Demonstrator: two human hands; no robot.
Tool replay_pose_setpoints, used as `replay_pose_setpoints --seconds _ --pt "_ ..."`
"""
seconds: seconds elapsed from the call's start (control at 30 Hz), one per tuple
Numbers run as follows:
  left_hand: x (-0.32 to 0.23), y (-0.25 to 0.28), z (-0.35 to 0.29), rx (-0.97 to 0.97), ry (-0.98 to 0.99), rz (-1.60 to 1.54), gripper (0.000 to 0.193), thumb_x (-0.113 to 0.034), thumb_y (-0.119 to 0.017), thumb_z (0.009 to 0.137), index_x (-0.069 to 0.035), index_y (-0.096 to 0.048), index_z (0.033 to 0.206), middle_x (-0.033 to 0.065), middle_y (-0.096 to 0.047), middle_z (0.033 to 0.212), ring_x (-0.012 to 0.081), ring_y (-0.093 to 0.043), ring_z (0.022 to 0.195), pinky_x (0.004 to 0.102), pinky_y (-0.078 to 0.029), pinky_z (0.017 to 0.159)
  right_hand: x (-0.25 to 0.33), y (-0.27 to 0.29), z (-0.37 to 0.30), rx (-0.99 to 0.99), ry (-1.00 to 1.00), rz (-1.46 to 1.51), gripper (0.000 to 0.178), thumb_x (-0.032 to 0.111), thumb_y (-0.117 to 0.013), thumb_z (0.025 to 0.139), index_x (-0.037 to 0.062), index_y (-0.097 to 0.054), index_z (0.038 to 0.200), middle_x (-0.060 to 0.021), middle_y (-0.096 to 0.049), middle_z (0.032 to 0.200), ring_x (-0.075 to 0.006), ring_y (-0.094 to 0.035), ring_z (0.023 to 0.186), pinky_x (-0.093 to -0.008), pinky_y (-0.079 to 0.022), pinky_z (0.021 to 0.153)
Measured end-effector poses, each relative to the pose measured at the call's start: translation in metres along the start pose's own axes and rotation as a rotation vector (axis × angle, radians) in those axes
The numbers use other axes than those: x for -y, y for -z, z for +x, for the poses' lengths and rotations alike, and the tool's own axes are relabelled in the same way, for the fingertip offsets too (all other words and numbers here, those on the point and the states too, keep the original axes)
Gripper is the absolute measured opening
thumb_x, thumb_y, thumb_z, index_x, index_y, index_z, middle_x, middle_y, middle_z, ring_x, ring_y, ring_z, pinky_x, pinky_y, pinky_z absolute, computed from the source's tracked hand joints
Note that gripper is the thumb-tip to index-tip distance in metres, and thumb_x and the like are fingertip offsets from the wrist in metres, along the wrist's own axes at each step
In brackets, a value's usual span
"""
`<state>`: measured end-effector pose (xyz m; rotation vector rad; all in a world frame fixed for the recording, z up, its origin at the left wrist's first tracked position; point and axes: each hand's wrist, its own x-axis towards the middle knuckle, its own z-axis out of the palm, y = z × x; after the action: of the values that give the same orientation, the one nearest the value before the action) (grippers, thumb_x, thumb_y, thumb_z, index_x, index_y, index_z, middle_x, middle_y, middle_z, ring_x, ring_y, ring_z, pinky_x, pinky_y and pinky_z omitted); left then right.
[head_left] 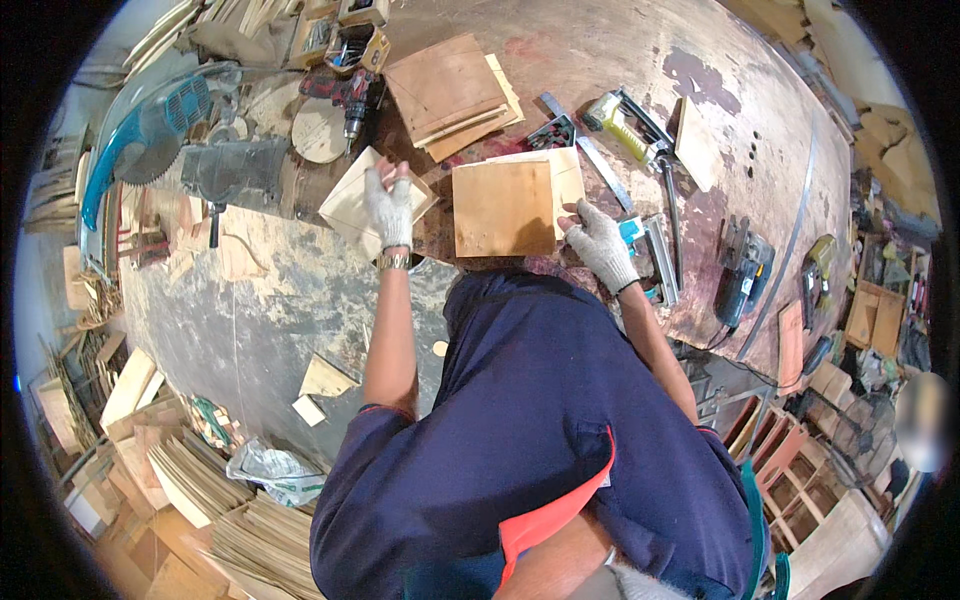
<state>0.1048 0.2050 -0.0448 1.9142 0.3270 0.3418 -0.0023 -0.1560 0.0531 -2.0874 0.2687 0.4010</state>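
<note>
Left hand: loosely spread, over pale board
Right hand: fingers bent beside square panel, grip unclear

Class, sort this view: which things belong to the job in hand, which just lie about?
Seemingly in the job:
brown square board, at the right hand
pale board, at the left hand

Seemingly lying about:
red drill
blue saw
green power tool
</note>
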Motion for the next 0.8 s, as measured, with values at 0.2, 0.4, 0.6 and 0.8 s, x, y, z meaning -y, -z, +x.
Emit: replay_pose_setpoints --seconds 0.2,0.4,0.6,0.8 --pt "-0.049 -0.049 0.056 0.117 -0.16 0.299 0.069 -0.035 -0.091 0.088 0.0 -0.062 0.14 0.0186 -0.071 0.12 0.0267 -0.069 0.088 0.0419 -0.06 0.08 -0.002 -0.001 -0.015 0.013 -0.111 0.102 0.052 0.032 -0.072 0.102 -0.0031 -0.065 0.139 -0.019 -0.08 0.103 -0.0258 -0.078 0.087 -0.0389 -0.06 0.077" --pt "-0.009 -0.05 0.076 0.104 -0.246 0.269 0.077 -0.036 -0.089 0.089 0.004 -0.056 0.145 0.028 -0.065 0.136 0.0436 -0.064 0.124 0.0518 -0.052 0.106 -0.035 -0.014 -0.016 -0.037 -0.114 0.101 0.052 0.032 -0.074 0.1 -0.0038 -0.065 0.137 -0.0199 -0.08 0.104 -0.029 -0.078 0.091 -0.0412 -0.06 0.081" --pt "-0.002 -0.066 -0.019 0.043 0.079 -0.05 0.083 -0.035 -0.08 0.101 0.009 -0.04 0.159 0.0255 -0.065 0.137 0.0307 -0.066 0.116 0.0433 -0.054 0.099 -0.043 -0.031 -0.018 -0.186 -0.099 -0.066 0.058 0.037 -0.075 0.097 -0.0046 -0.062 0.135 -0.0266 -0.074 0.11 -0.0417 -0.074 0.098 -0.0489 -0.059 0.084" --pt "0.025 -0.056 -0.084 0.446 0.605 -0.155 0.089 -0.054 -0.066 0.107 0.008 -0.036 0.163 0.0195 -0.066 0.134 0.0273 -0.064 0.119 0.0409 -0.053 0.099 -0.026 -0.039 0.024 -0.386 -0.002 -0.274 0.058 0.043 -0.074 0.098 -0.0046 -0.06 0.128 -0.0328 -0.067 0.112 -0.0502 -0.069 0.104 -0.0552 -0.058 0.087"
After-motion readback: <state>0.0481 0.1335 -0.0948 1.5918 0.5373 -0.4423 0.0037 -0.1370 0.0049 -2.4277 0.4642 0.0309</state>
